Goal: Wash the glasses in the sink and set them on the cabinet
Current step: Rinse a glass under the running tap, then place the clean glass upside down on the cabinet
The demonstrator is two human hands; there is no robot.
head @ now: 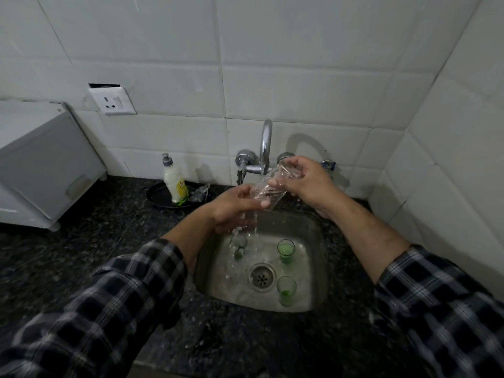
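Clear ribbed glass (274,184), steel sink (317,268)

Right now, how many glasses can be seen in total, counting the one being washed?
4. One clear glass is held under the tap by both hands. Three small green glasses are in the sink: back left, back right, front right. The hands may hide others.

My one camera sits on my head, looking forward and steeply down. It looks close over the sink (313,296), with the tiled wall (272,64) beyond.
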